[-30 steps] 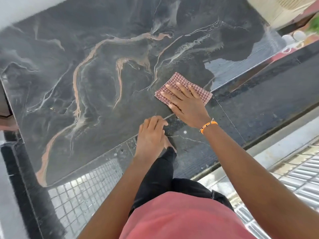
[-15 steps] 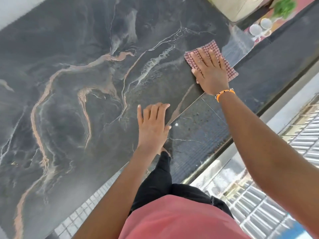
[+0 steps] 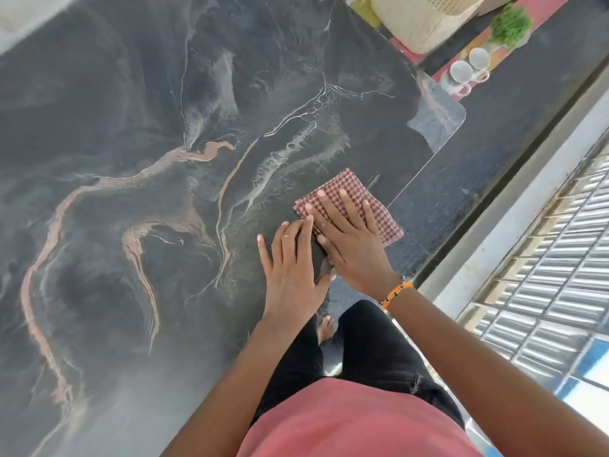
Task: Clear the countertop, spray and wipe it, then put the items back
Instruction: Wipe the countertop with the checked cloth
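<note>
The dark marbled countertop [image 3: 138, 166] with tan and white veins fills most of the view. A folded red-and-white checked cloth [image 3: 349, 189] lies flat on it near its right edge. My right hand [image 3: 349, 232] presses down on the cloth with straight, spread fingers. My left hand [image 3: 290, 262] rests flat on the bare countertop just to the left of it, fingers straight, its index finger touching the right hand.
Two white mugs [image 3: 468, 69] and a green leafy bunch [image 3: 509, 24] sit on the floor at the upper right, beside a cream woven basket [image 3: 425, 18]. A metal window grille [image 3: 543, 285] runs along the right. My legs stand close under the counter's edge.
My right hand has slid the cloth back along the counter's right edge, from far off to right beside my left hand. My left hand stays flat on the counter.
</note>
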Demonstrator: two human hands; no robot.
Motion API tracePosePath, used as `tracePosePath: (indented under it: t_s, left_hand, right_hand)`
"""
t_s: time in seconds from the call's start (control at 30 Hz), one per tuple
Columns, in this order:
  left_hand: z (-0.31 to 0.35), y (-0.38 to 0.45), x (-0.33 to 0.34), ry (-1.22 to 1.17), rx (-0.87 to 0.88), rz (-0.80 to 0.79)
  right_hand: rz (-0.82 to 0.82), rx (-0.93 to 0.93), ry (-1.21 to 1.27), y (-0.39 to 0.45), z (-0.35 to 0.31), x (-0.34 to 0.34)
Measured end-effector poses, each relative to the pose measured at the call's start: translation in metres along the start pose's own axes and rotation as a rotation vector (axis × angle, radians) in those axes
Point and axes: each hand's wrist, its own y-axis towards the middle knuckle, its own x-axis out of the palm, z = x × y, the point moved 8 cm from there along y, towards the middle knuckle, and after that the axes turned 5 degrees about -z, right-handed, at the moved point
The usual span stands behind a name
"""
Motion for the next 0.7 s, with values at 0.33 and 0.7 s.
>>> tracePosePath:
  t_s: [0.33, 0.7]
  left_hand:
    - [0.028, 0.036, 0.001, 0.034, 0.079, -0.098]
    - [0.074, 0.075, 0.010, 0.090, 0.076, -0.158]
  right_hand:
    - [-0.009, -0.075, -0.094, 0.055, 0.037, -0.020]
    - [0.073, 0.238, -0.025, 0.142, 0.178, -0.073]
